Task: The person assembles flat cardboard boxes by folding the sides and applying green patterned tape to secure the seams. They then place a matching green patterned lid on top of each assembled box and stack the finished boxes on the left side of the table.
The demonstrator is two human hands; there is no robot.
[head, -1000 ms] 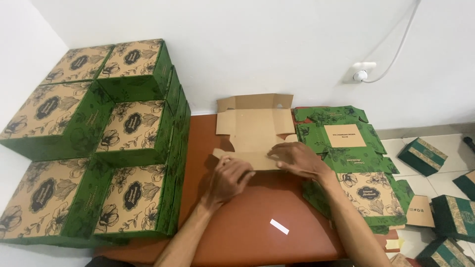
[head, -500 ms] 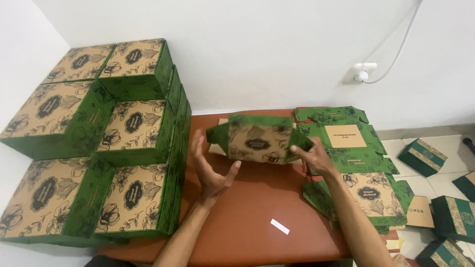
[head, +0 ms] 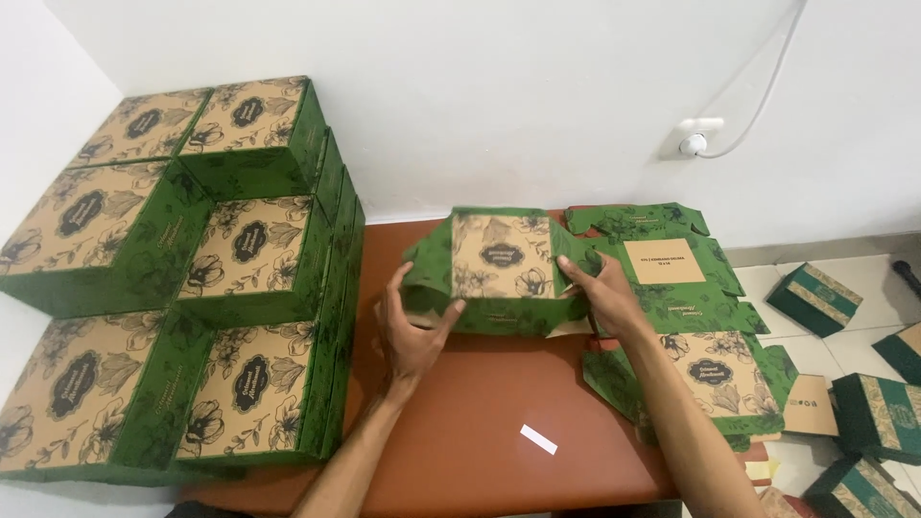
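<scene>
A half-folded green and tan flower-print carton [head: 499, 264] stands on the reddish-brown table [head: 480, 422], printed side up. My left hand [head: 413, 326] grips its left flap from below, thumb on the front edge. My right hand [head: 600, 293] presses on its right flap. Both hands hold the same carton.
Finished green cartons [head: 221, 288] are stacked high along the left of the table. Flat unfolded cartons [head: 681, 288] lie piled on the right. A small white strip [head: 538, 438] lies on the table near me. More small green boxes [head: 815, 297] sit on the tiled floor at right.
The flat brown carton was turned over to its printed green side and folded up. My left hand came from open in the air onto the left flap.
</scene>
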